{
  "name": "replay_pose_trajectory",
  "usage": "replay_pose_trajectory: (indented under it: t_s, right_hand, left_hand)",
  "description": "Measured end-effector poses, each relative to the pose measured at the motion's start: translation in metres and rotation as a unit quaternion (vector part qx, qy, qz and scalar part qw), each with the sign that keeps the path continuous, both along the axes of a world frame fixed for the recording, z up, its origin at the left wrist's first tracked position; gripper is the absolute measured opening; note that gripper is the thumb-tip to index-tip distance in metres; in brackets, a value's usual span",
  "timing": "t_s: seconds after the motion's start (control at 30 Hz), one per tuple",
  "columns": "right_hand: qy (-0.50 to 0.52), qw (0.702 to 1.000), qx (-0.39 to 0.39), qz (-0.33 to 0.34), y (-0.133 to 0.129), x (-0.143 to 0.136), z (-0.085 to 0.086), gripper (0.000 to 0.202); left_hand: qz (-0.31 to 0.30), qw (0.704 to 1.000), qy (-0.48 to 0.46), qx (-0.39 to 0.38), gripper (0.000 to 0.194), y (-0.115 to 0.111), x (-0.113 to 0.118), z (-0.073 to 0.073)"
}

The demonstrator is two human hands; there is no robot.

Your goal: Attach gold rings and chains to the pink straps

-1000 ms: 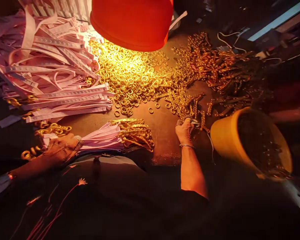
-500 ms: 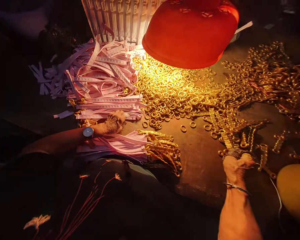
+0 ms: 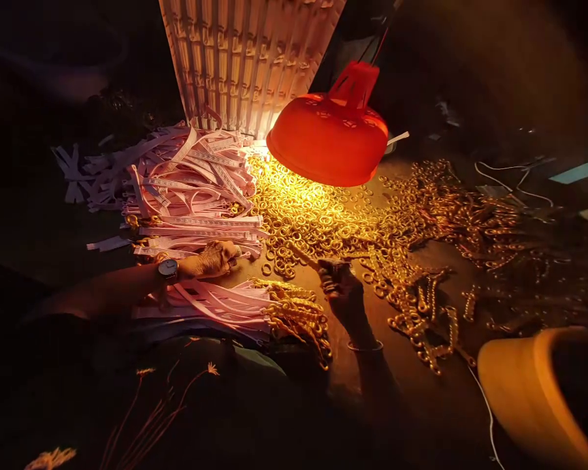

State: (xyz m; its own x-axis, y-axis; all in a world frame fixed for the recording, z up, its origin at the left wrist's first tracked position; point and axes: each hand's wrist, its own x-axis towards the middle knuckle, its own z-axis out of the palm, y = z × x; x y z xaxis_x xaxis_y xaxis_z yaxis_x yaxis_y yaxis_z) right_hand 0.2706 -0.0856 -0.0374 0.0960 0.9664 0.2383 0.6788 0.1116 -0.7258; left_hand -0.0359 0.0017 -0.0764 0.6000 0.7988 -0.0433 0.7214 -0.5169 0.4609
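Observation:
My left hand [image 3: 218,258], with a watch [image 3: 167,268] on its wrist, is closed at the front edge of a heap of pink straps [image 3: 196,170]. What its fingers hold is hidden, though a strap end lies beside the fingertips. Below it is a bundle of pink straps [image 3: 225,301] with gold-coloured chain-like pieces [image 3: 301,318] at their right ends. My right hand [image 3: 343,287], in shadow, has its fingers closed. A narrow gold-coloured piece [image 3: 304,255] juts from them towards a pile of gold-coloured rings [image 3: 313,225].
A red lamp [image 3: 330,140] hangs low over the rings, in front of a ribbed panel [image 3: 249,65]. More gold-coloured pieces [image 3: 470,222] spread to the right. A yellow rounded container [image 3: 512,375] stands at the lower right, with a white cord [image 3: 490,411] beside it.
My right hand has moved left from the chain-like pieces to the near edge of the rings. My left hand stays by the pink straps. The view has shifted, showing more of the lamp and panel.

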Motion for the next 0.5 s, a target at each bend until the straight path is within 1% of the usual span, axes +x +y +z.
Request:
replay_pose_trajectory:
  t_s: [0.1, 0.17, 0.2, 0.27, 0.33, 0.4, 0.43, 0.47, 0.5]
  right_hand:
    - [-0.002, 0.992, -0.035, 0.118, 0.015, -0.041, 0.001, 0.023]
    - [0.045, 0.982, -0.080, 0.168, 0.026, -0.067, -0.002, 0.023]
    - [0.068, 0.976, -0.099, 0.180, 0.032, -0.079, -0.005, 0.022]
    - [0.102, 0.969, -0.125, 0.188, 0.041, -0.096, -0.012, 0.022]
    - [0.124, 0.960, -0.146, 0.205, 0.049, -0.105, -0.018, 0.023]
    - [0.140, 0.943, -0.175, 0.244, 0.058, -0.105, -0.020, 0.024]
    - [0.132, 0.937, -0.182, 0.266, 0.064, -0.102, -0.018, 0.023]
    - [0.107, 0.939, -0.173, 0.278, 0.072, -0.096, -0.016, 0.023]
    - [0.069, 0.946, -0.151, 0.277, 0.081, -0.090, -0.012, 0.024]
  left_hand:
    - [0.006, 0.990, -0.135, 0.032, 0.018, -0.005, 0.002, 0.016]
    - [0.034, 0.975, -0.217, 0.020, 0.023, -0.012, 0.005, 0.028]
    - [0.051, 0.969, -0.240, -0.009, 0.023, -0.014, 0.006, 0.032]
    - [0.062, 0.956, -0.265, -0.112, 0.019, -0.017, 0.009, 0.035]
    - [0.037, 0.927, -0.286, -0.241, 0.018, -0.016, 0.012, 0.028]
    - [0.023, 0.888, -0.314, -0.336, 0.018, -0.013, 0.014, 0.016]
    - [0.033, 0.873, -0.322, -0.364, 0.017, -0.011, 0.014, 0.010]
    - [0.051, 0.867, -0.324, -0.375, 0.016, -0.010, 0.015, 0.004]
    - [0.071, 0.867, -0.323, -0.372, 0.016, -0.009, 0.016, 0.000]
